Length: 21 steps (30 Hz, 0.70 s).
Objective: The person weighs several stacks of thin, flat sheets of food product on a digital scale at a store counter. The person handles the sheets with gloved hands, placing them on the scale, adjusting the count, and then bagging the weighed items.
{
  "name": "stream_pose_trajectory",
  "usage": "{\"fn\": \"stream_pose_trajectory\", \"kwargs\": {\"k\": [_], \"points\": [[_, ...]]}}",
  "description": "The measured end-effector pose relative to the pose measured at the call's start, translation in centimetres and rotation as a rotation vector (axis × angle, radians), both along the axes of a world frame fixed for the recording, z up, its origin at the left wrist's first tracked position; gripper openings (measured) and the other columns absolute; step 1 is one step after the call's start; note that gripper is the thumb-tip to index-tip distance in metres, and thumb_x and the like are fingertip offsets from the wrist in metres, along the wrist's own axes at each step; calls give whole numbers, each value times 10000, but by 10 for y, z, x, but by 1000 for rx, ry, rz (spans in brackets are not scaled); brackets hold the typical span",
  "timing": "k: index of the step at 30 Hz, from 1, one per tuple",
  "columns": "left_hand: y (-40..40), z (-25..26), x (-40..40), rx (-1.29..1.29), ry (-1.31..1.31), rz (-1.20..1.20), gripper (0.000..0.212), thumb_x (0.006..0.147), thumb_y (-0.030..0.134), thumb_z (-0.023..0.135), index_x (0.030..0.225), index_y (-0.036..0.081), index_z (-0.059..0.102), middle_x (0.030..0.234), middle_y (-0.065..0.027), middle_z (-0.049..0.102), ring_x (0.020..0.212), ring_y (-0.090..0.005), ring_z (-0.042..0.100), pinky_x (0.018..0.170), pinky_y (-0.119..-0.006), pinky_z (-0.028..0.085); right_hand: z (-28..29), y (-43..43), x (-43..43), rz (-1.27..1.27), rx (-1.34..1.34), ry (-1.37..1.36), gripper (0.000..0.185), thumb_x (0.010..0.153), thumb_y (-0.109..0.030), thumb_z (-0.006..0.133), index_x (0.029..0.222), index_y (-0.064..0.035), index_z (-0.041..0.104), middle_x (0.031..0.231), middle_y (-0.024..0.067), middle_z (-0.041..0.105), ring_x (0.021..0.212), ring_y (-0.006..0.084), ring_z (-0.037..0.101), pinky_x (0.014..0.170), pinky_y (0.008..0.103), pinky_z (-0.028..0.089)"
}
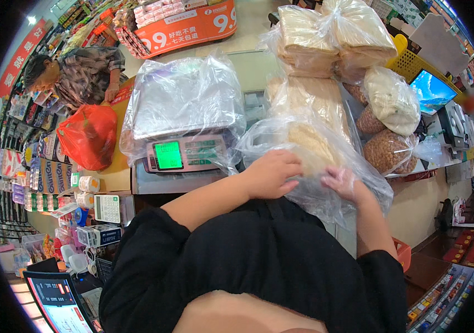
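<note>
Before me on the counter lies a large clear plastic bag (262, 137), with pale yellow thin sheets (311, 143) showing through it. My left hand (274, 172) is at the bag's near left side, thumb apart from the loosely bent fingers. Over the bag's near right part is my right hand (341, 183), fingers bent towards the sheets. Clear film covers that hand; whether it is a glove or the bag itself I cannot tell. A stack of similar wrapped sheets (307, 93) extends behind. Left of the bag stands a plastic-covered digital scale (185, 154) with a lit green display.
Tied bags of sheets (361, 33) are piled at the back. Bags of brown nuts or beans (386, 152) and a pale filled bag (393, 100) stand right. A red plastic bag (89, 137) sits left, near another person (87, 77). A calculator (108, 208) lies nearer me.
</note>
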<state>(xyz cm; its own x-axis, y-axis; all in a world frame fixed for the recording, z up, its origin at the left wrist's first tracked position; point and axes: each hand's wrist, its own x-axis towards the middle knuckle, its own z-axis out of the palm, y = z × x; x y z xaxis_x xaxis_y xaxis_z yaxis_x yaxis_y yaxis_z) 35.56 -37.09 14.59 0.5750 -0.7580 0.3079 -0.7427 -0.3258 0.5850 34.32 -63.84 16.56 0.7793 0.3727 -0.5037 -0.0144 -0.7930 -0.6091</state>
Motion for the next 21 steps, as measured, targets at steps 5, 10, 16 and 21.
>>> {"fn": "stream_pose_trajectory", "kwargs": {"k": [5,10,16,21], "points": [[-14,-32,10,104,-234,234,739,764,255,708,1414,180,365,1119,-109,607,1100,-321,551,969,-474,390,-52,41,13,61,-52,-592,462,836,-209,654,1249,-37,537,1122,185,620,1006,305,602,878,364,472],[7,-81,2,575,208,-53,342,795,269,617,1113,149,651,1010,-129,664,935,-331,624,847,-482,456,-68,38,-4,301,136,128,607,849,-382,629,1367,-123,448,1234,181,585,1136,318,561,965,404,443],[17,-81,1,474,284,64,206,774,288,615,776,99,697,795,-143,685,721,-339,658,644,-454,526,-66,-5,8,-29,211,279,482,828,-192,666,1260,-13,552,1192,90,625,1097,200,578,954,343,459],[-24,-59,5,-293,-158,0,141,738,184,636,809,69,596,819,-122,577,821,-344,573,701,-452,461,-70,-2,23,155,266,-282,407,821,-177,662,1174,8,577,1017,90,641,836,180,605,758,325,503]]}}
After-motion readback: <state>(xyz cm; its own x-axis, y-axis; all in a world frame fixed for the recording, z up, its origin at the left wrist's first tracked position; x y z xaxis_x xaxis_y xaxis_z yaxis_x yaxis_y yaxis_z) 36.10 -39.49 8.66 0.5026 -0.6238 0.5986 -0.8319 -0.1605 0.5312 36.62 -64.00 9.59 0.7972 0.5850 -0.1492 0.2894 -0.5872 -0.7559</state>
